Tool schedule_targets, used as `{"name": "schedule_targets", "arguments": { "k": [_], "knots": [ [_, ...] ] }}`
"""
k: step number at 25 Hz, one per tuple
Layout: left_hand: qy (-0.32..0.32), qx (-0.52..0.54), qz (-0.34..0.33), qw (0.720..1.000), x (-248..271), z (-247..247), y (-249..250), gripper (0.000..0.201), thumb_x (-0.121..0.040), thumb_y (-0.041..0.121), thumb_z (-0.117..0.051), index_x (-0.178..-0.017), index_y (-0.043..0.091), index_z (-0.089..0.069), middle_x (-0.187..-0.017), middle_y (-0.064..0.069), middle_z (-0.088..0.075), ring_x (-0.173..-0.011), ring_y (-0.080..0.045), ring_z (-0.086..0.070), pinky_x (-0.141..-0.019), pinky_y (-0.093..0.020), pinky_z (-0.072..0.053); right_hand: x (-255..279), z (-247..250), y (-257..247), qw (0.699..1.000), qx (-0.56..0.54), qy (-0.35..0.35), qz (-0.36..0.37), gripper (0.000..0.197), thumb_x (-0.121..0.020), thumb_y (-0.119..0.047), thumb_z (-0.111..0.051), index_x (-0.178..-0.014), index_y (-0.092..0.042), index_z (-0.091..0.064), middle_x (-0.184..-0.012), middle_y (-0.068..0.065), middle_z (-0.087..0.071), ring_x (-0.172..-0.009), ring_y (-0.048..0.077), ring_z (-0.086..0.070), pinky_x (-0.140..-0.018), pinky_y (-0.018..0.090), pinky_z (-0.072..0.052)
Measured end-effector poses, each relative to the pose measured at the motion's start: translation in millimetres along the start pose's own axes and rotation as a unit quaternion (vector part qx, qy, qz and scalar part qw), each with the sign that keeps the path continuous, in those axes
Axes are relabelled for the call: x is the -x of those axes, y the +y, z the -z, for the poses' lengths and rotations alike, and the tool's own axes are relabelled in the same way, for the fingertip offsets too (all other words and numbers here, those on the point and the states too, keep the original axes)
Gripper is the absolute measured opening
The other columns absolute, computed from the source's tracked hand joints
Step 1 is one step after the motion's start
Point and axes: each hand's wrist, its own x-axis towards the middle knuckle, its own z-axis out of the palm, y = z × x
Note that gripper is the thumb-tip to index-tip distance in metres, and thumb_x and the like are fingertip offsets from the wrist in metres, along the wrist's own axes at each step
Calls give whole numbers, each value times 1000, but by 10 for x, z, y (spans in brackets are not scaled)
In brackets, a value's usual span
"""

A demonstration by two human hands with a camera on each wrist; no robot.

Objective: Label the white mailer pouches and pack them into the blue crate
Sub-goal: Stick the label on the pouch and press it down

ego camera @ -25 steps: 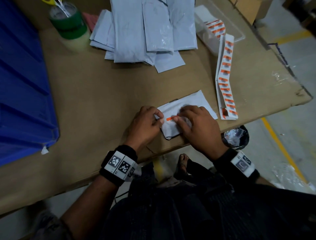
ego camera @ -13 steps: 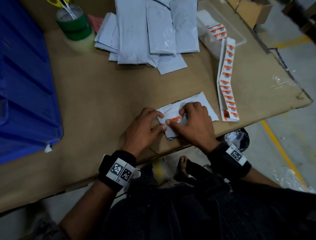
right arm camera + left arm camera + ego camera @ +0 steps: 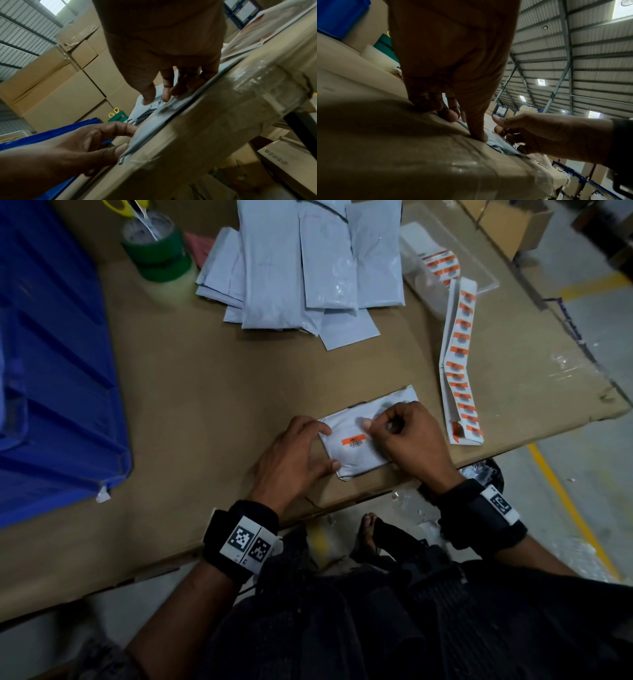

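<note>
Head view: largest is the cardboard-covered bench (image 3: 191, 392), with the blue crate (image 3: 51, 364) standing at its left side, well apart from the hands. At the far middle lies a loose pile of white mailer pouches (image 3: 308, 265), overlapping one another. Left of the pile stands a stack of green tape rolls (image 3: 156, 251) with yellow-handled scissors (image 3: 132, 207) stuck into the core. Right of the pile a long label strip (image 3: 460, 361) with orange-banded stickers runs toward the near edge, and a clear plastic tray (image 3: 479, 268) lies at its far end.

Near the front edge, between the two hands, one mailer pouch (image 3: 359, 460) lies flat on the bench, set slantwise. A small orange label (image 3: 353, 440) with a barcode is stuck on its upper face.

Left hand (image 3: 291, 460) rests at the pouch's left end, fingers fairly straight: the thumb touches the near corner and a fingertip presses the far corner, a wide grip that holds the pouch down rather than clasping it. The left wrist view shows that thumb (image 3: 477, 129) pressing the pouch edge against the cardboard.

Right hand (image 3: 407, 440) sits on the pouch's right half with fingers curled, thumb and forefinger tips close together just right of the label; whether they pinch anything I cannot tell.
</note>
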Motion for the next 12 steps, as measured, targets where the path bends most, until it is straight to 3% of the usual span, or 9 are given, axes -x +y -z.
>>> {"name": "schedule_targets", "arguments": {
  "k": [2,5,7,9,12],
  "knots": [
    [-2,5,-1,1000,1,-5,-8,49,-79,41,-82,-121,34,-57,-131,16,-46,-91,-8,-55,-73,-26,-41,47,-14,-3,1000,15,-18,10,38,-74,-59,-84,-90,-29,-67,-94,-12,-60,-76,1,-58,-68,26,-49],
    [-4,8,-8,1000,-14,-19,-39,50,-79,41,-82,-121,34,-57,-131,15,-46,-91,-11,-56,-75,-28,-44,43,3,0,999,34,-11,21,27,-82,-47,-81,-94,-28,-66,-101,-7,-60,-80,3,-56,-79,34,-52],
    [-7,6,-7,1000,-26,-19,-59,50,-79,42,-82,-122,34,-57,-131,15,-45,-91,-10,-54,-74,-28,-43,36,-13,-23,999,32,-18,10,35,-81,-60,-76,-92,-29,-64,-103,-5,-60,-83,5,-58,-77,34,-51],
    [-8,10,-12,1000,-29,-21,-70,50,-80,43,-81,-122,33,-57,-130,14,-46,-89,-7,-51,-73,-26,-40,76,-84,-52,997,68,-25,4,53,-70,-76,-73,-96,-32,-59,-106,-4,-54,-90,11,-58,-75,34,-50],
    [-4,18,-23,1000,-16,-21,-84,50,-80,42,-82,-123,33,-58,-129,13,-47,-88,-5,-49,-73,-24,-39,85,-111,-87,995,91,-32,4,54,-66,-73,-75,-98,-33,-56,-107,-4,-51,-95,16,-57,-77,36,-51]
  ]
}}
